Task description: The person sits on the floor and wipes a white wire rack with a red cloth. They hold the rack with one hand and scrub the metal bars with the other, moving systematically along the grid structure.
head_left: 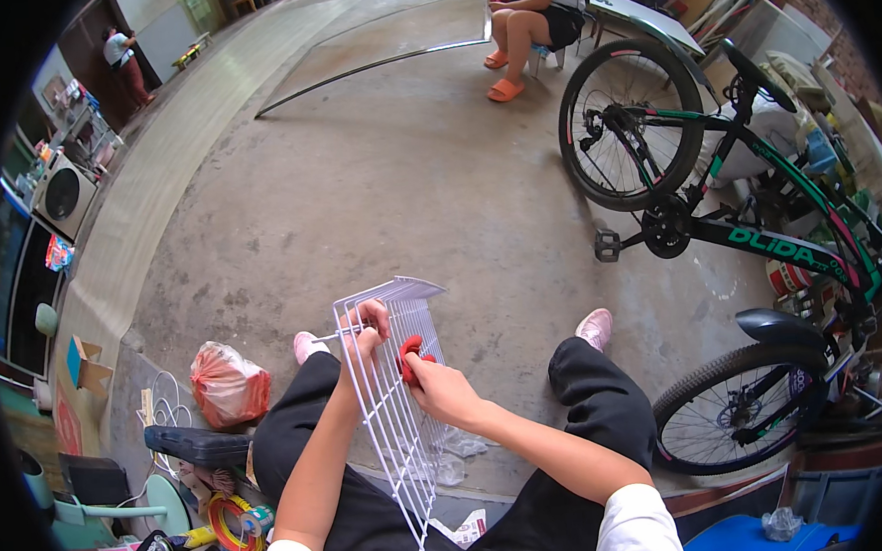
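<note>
A white wire rack [396, 427] with an angled upper edge stands tilted between my knees. My left hand [362, 336] grips its upper part, the fingers curled among the wires. A short white rod [332, 335] sticks out to the left beside that hand; I cannot tell whether it belongs to the rack. In my right hand [447, 391] is a tool with red handles [411, 356], held against the rack's right side. Its working end is hidden by the wires and fingers, so its kind is unclear.
A bicycle [746, 237] leans at my right. Left of my leg are a knotted plastic bag [228, 384], a black case [195, 445] and a coil of yellow-orange cord [233, 526]. A framed mesh screen [384, 50] and a seated person [536, 23] are ahead; another person [122, 64] stands far left.
</note>
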